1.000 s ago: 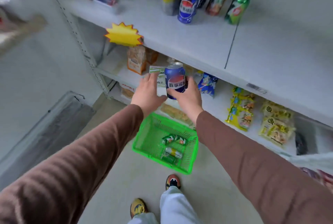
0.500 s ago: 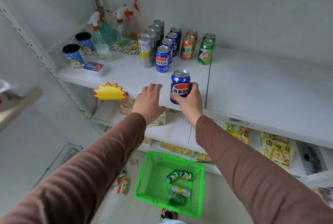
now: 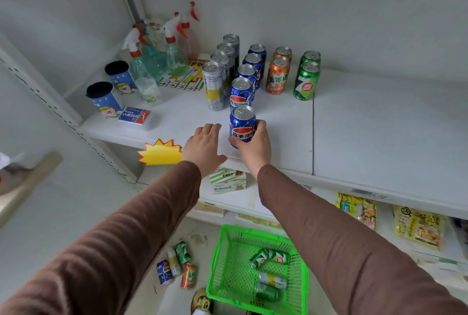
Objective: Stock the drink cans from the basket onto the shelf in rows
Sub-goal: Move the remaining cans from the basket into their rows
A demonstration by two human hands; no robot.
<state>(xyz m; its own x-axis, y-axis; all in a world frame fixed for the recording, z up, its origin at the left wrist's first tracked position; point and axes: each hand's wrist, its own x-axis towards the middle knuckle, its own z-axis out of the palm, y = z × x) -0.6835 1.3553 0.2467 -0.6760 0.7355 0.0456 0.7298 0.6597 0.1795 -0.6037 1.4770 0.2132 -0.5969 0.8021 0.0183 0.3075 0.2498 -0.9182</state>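
1. The blue can [image 3: 242,129] is a glossy metal cylinder with a silver pull-tab top — it stands upright near the front edge of the smooth white shelf [image 3: 379,122], at the front of the blue row.
2. The green basket [image 3: 228,259], open plastic mesh, sits on the floor with cans lying inside.
3. The right hand [image 3: 254,145] wraps the blue can's lower half.
4. The left hand [image 3: 203,146] rests flat on the shelf beside it — fingers straight.

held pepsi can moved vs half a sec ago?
Yes. The blue can in the right hand has gone deeper onto the shelf, now close behind the front can of the blue row.
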